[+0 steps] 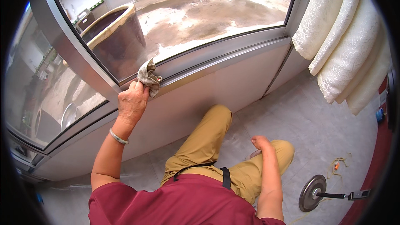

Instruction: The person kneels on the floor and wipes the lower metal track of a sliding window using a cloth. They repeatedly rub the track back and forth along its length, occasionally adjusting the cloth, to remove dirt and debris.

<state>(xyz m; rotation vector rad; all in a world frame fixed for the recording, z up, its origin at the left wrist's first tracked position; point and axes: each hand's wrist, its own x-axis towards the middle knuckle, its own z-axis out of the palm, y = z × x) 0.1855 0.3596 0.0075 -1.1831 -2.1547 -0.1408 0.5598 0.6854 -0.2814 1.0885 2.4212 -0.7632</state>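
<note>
My left hand grips a crumpled grey-beige cloth and presses it against the lower left corner of a metal-framed window. Part of the cloth lies over the frame's bottom rail, and its rest hangs past my fingers. A pale bangle circles my left wrist. Over by my bent right knee, my right hand is curled closed; its fingertips are turned from view, so I cannot make out whether anything is in them.
Cream patterned curtains hang at the right. A round metal weight plate with a black bar stands on the grey tiled floor, near a yellow cord. Through the glass a large brown jar shows outside.
</note>
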